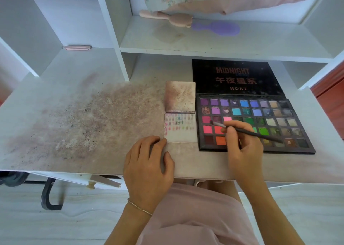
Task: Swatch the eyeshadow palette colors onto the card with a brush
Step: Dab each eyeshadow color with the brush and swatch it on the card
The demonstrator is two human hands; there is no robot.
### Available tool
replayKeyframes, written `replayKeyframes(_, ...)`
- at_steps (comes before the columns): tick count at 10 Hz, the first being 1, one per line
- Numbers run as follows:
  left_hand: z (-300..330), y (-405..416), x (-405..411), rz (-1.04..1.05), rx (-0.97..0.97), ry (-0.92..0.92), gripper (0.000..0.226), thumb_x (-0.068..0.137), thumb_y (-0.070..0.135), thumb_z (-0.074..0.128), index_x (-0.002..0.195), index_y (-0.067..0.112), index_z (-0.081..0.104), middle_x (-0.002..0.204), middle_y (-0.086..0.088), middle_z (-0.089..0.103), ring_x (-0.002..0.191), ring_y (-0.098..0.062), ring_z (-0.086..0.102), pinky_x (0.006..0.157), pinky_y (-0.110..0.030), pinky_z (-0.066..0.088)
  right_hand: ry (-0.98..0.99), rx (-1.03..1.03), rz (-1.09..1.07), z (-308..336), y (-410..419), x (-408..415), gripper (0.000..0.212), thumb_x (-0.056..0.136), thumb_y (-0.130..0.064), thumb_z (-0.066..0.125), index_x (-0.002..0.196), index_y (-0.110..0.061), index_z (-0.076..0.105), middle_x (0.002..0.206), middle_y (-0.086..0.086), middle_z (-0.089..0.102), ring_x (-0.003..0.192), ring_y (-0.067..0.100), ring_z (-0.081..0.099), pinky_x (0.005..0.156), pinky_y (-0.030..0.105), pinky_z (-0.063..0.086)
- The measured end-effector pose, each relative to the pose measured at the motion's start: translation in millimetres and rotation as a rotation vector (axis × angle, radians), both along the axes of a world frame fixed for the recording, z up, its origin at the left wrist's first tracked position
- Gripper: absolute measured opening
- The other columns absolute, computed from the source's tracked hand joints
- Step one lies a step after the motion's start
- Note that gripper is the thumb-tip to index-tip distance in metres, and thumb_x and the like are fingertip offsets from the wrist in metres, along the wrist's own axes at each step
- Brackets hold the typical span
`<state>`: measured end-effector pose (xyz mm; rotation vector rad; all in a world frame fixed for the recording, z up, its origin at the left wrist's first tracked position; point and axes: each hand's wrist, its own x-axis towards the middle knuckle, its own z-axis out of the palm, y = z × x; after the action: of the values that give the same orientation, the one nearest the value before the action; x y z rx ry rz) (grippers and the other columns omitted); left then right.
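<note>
Our right hand [242, 144] pinches the brush [247, 132], tip over a magenta pan of the open palette [297, 133]; our left hand [149, 161] lies flat, fingertips steadying the card [181, 137] just beside it on the stained worktop [83, 114]. About three rows are swatched, with the lowest strip blank. Two hairbrushes [216, 27] lie on the shelf behind, out of our way.

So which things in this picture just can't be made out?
- Head view: several pans of the eyeshadow palette lie hidden under the right hand and brush.
- Whether the brush tip touches a pan: too small to tell.
- The card: its swatch shades are too faint to name; the left hand covers its near corner.
</note>
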<state>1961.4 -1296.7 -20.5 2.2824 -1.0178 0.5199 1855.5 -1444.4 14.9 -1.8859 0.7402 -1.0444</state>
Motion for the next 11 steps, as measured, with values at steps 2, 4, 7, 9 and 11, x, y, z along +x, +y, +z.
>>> replayKeyframes(2,-0.9,-0.5,-0.1,0.010,-0.002,-0.027,0.030,0.081,0.024,0.048,0.093,0.009,0.071,0.098,-0.007,0.067,0.091,-0.027,0.061,0.077,-0.034,0.047,0.112,-0.030,-0.058,-1.8,-15.4,-18.8,0.018,0.090,-0.023,0.036,0.081,-0.037,0.044,0.074,-0.016,0.052,0.075,-0.010,0.054,0.058,0.007,0.042)
replayKeyframes(4,-2.0,-0.4,0.0,0.015,0.003,-0.040,0.030,0.081,0.024,0.048,0.093,0.009,0.071,0.098,-0.007,0.067,0.091,-0.028,0.062,0.077,-0.033,0.045,0.169,-0.062,0.024,-0.9,-14.2,-17.8,0.020,0.088,-0.021,0.038,0.077,-0.036,0.044,0.064,-0.014,0.051,0.061,0.000,0.053,0.049,0.008,0.039)
replayKeyframes(7,-2.0,-1.0,0.2,0.021,0.008,-0.045,0.031,0.082,0.025,0.046,0.093,0.009,0.071,0.098,-0.007,0.068,0.091,-0.028,0.062,0.075,-0.034,0.046,0.195,-0.059,0.099,0.1,-13.1,-14.4,0.020,0.085,-0.019,0.040,0.076,-0.036,0.044,0.064,-0.015,0.052,0.065,0.000,0.055,0.053,0.007,0.040)
replayKeyframes(9,-1.0,-1.0,-0.2,0.017,0.013,-0.040,0.031,0.082,0.025,0.047,0.093,0.008,0.071,0.098,-0.008,0.068,0.090,-0.029,0.062,0.075,-0.035,0.047,0.170,-0.046,0.066,0.1,-14.4,-16.0,0.020,0.084,-0.018,0.040,0.077,-0.035,0.045,0.067,-0.014,0.054,0.068,-0.001,0.056,0.055,0.006,0.041)
replayKeyframes(11,-1.6,-0.2,0.2,0.016,0.009,-0.043,0.031,0.082,0.025,0.047,0.093,0.008,0.071,0.098,-0.008,0.068,0.090,-0.029,0.062,0.074,-0.035,0.047,0.202,-0.054,0.022,-0.5,-15.0,-15.5,0.019,0.083,-0.020,0.040,0.074,-0.035,0.045,0.066,-0.014,0.053,0.067,0.001,0.055,0.055,0.008,0.040)
